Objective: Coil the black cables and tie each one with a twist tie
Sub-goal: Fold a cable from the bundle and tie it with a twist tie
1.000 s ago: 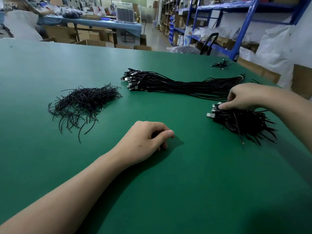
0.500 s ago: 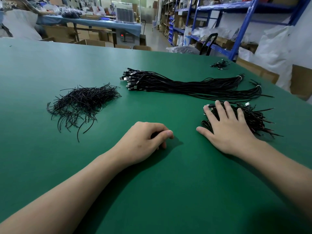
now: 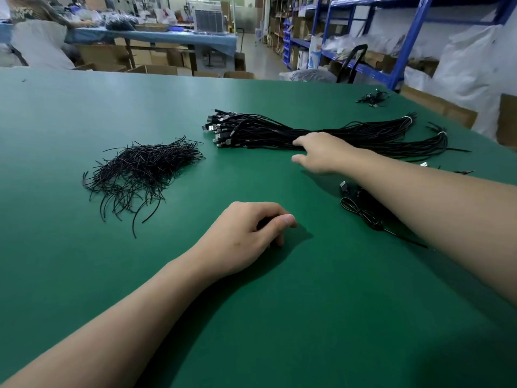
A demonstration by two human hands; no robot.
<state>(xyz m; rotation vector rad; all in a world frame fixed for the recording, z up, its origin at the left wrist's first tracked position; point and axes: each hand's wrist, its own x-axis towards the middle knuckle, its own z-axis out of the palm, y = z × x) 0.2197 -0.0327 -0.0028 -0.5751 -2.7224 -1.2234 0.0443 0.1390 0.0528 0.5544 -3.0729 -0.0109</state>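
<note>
A green bench (image 3: 84,275) fills most of the view in a storeroom. Blue shelving (image 3: 414,37) on the right holds cartons and plastic bags. Open cardboard boxes (image 3: 156,70) stand past the far edge, their contents hidden.

A long bundle of black cables (image 3: 363,133) lies across the bench's far middle, its long axis running left to right. Its USB plugs (image 3: 218,133) point left and its banded ends lie to the right. To its left, apart from it, is a loose pile of twist ties (image 3: 142,169).

The right hand (image 3: 321,152) reaches to the bundle's near side, its grip spread, forefinger and thumb apart. The forefinger seems to touch the cables, though that is hard to tell. The left hand (image 3: 246,233) rests mid-bench, its grip loosely curled, thumb against forefinger, nothing seen in it.

Coiled cables (image 3: 361,211) lie partly under the right forearm. A small cable cluster (image 3: 372,97) sits near the far right corner.
</note>
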